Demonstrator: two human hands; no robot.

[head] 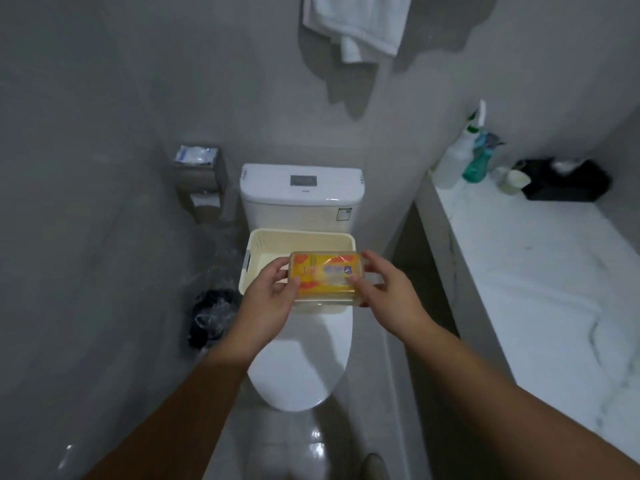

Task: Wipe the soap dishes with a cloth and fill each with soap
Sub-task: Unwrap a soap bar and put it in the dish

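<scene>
A clear soap dish (325, 301) holds a wrapped yellow and orange soap bar (323, 277). I hold the dish between both hands over a cream plastic basket (266, 242) that rests on the closed toilet lid. My left hand (273, 292) grips the dish's left end with the thumb on the soap. Gripping the right end is my right hand (384, 289). No cloth is visible in either hand.
The white toilet (301, 368) stands straight ahead with its tank (301, 197) behind. A black lined bin (211, 317) sits at the left. A marble counter (540, 271) with bottles (478, 157) and a black box runs along the right. A white towel (356, 22) hangs above.
</scene>
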